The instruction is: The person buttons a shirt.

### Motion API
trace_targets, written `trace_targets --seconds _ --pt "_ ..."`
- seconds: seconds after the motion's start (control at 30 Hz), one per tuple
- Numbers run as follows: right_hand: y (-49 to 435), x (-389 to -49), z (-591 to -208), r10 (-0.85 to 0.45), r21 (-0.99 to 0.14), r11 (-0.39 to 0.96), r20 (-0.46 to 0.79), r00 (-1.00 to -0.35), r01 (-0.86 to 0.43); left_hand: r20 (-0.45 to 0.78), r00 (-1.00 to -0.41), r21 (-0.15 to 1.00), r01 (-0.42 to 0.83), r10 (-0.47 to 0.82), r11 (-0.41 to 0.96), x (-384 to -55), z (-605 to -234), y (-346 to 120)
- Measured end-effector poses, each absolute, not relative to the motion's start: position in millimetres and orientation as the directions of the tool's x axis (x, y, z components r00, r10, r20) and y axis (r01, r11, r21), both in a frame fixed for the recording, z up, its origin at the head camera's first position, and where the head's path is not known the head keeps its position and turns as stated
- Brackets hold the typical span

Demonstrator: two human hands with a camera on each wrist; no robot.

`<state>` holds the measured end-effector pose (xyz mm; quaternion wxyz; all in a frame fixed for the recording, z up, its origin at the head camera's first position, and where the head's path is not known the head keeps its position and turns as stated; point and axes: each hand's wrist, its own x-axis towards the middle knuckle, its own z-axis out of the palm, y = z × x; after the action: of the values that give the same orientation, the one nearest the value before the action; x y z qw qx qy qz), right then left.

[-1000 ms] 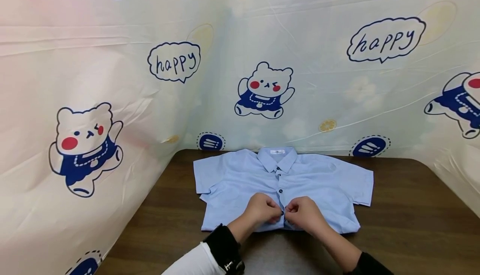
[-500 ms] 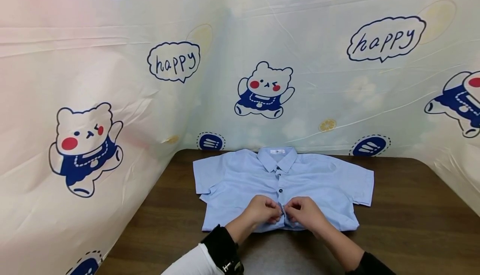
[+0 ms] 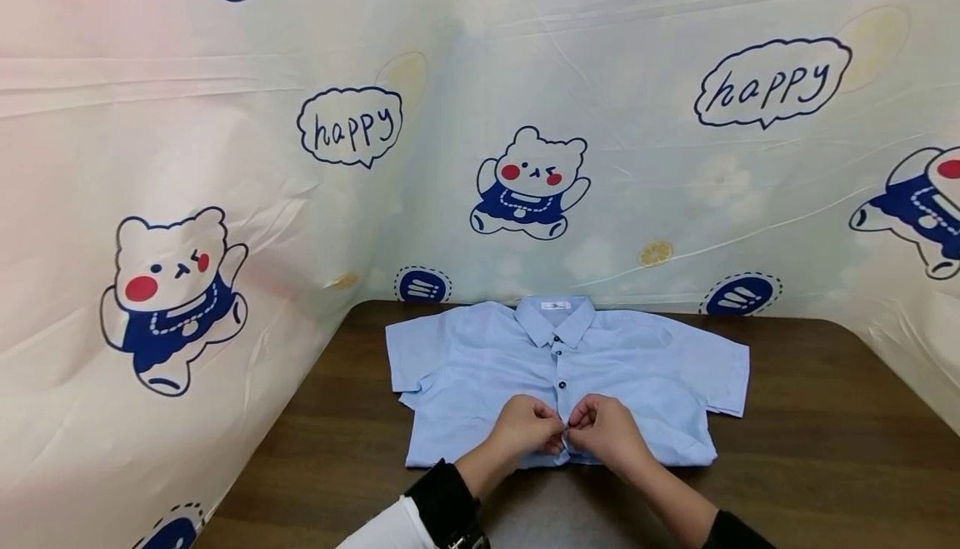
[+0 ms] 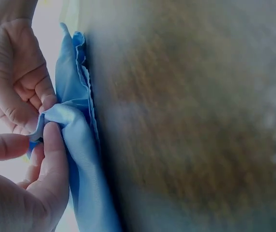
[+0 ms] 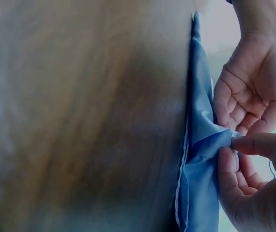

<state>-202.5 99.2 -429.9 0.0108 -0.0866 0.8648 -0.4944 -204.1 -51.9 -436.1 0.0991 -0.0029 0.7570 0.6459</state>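
A light blue short-sleeved shirt [image 3: 480, 366] lies front up, collar away from me, its dark buttons [image 3: 562, 385] running down the middle. Low on the front opening, my left hand [image 3: 528, 426] pinches the placket edge between thumb and fingertips. From the other side my right hand [image 3: 606, 431] pinches the same spot, its fingertips meeting the left ones. In the left wrist view the fabric [image 4: 75, 125] is lifted into a small fold at the fingers. The right wrist view shows the raised cloth [image 5: 213, 142] under my right thumb; the button there is mostly hidden by fingers.
The shirt rests on a dark brown wooden table [image 3: 810, 432]. Behind and beside the table hangs a pale curtain [image 3: 637, 157] printed with cartoon bears and the word "happy". The shirt's collar [image 3: 557, 321] lies near the table's back edge.
My right fingertips have closed in against the left ones at the placket. Both hands keep their pinch, and the shirt's lower front edge has shifted slightly.
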Motion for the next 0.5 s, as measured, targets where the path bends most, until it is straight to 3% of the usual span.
trace_targets --seconds 0.5 --pt "98.0 -198.5 -432.6 -0.194 -0.769 0.591 0.158 -0.968 -0.244 -0.052 -0.995 0.966 -0.029 0.081 0.258 -199.6 -436.3 -48.8"
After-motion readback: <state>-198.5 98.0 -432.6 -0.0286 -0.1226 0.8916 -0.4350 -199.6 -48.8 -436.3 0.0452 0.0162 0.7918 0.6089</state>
